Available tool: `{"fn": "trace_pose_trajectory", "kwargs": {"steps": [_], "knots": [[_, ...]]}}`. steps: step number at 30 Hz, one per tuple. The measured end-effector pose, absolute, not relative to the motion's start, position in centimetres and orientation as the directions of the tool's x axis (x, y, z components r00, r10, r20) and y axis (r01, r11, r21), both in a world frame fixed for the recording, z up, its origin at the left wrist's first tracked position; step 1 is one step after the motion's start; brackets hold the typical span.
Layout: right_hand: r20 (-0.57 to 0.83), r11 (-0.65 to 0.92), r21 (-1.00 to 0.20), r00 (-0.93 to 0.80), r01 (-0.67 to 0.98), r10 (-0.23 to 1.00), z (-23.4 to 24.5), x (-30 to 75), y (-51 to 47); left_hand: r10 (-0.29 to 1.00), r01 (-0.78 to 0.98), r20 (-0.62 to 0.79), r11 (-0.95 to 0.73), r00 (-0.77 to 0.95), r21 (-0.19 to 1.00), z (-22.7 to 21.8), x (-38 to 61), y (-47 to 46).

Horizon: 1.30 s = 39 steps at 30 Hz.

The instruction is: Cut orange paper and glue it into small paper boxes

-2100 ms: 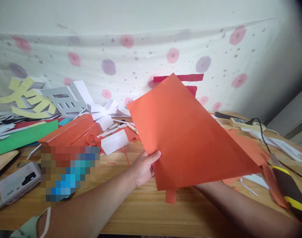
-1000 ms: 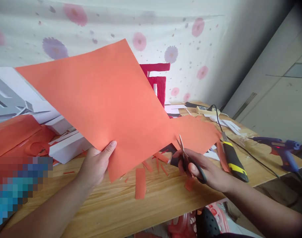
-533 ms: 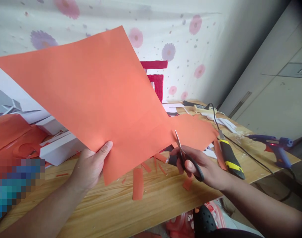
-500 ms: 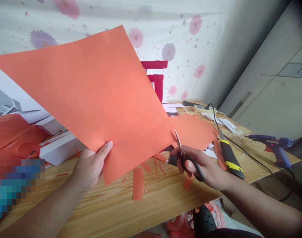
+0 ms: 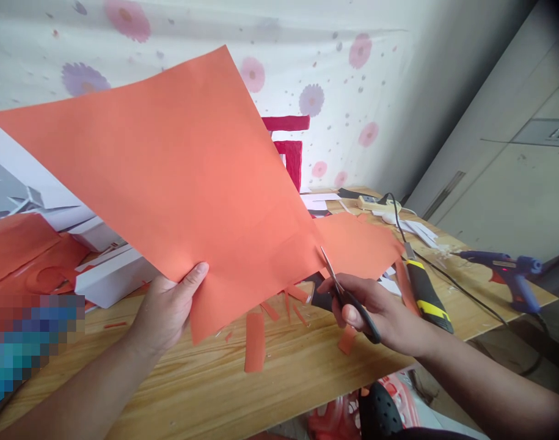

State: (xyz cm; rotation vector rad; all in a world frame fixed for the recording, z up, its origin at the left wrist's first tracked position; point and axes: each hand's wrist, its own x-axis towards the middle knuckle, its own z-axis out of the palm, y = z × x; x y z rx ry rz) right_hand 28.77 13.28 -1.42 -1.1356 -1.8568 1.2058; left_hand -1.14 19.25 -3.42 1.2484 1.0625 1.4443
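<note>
gripping black-handled scissors [image 5: 347, 296], the right hand [image 5: 380, 315] has edged the blades forward to the lower edge of the orange sheet [image 5: 178, 177], which the left hand [image 5: 167, 311] still pinches aloft above the wooden table [image 5: 283, 379]; the cut looks about to start. orange offcuts [image 5: 255, 341] lie below, a utility knife [image 5: 423, 293] and glue gun [image 5: 512, 275] to the right, white boxes [image 5: 109, 278] to the left; nothing blocks the blades.

Both forearms bare, no sleeves or jewellery.

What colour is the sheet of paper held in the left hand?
Orange: the sheet of paper, seen in the head view.
</note>
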Motion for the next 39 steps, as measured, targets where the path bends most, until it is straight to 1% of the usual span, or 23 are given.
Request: {"fn": "trace_pose_trajectory", "kwargs": {"steps": [7, 12, 21, 26, 33, 39], "knots": [[0.038, 0.211, -0.918, -0.457, 0.335, 0.889, -1.4, 29.0, 13.4, 0.978, -0.079, 0.198, -0.203, -0.062, 0.976, -3.4, -1.3, 19.4], [0.069, 0.224, -0.922, -0.436, 0.315, 0.897, -1.5, 28.9, 13.4, 0.978, -0.082, 0.196, -0.201, -0.065, 0.976, -3.4, -1.2, 19.4], [0.045, 0.183, -0.939, -0.425, 0.292, 0.904, -1.7, 28.9, 13.3, 0.982, -0.107, 0.181, -0.186, -0.060, 0.977, -3.5, -1.1, 19.4], [0.064, 0.201, -0.931, -0.406, 0.303, 0.911, -1.8, 28.9, 13.3, 0.977, -0.082, 0.199, -0.205, -0.080, 0.975, -3.5, -1.2, 19.4], [0.076, 0.225, -0.913, -0.398, 0.341, 0.914, -2.0, 29.0, 13.4, 0.976, -0.140, 0.207, -0.214, -0.061, 0.967, -3.8, -1.5, 19.8], [0.066, 0.222, -0.898, -0.382, 0.380, 0.922, -2.5, 29.2, 13.6, 0.983, -0.204, 0.182, -0.185, -0.035, 0.961, -4.0, -1.5, 20.0]]}}
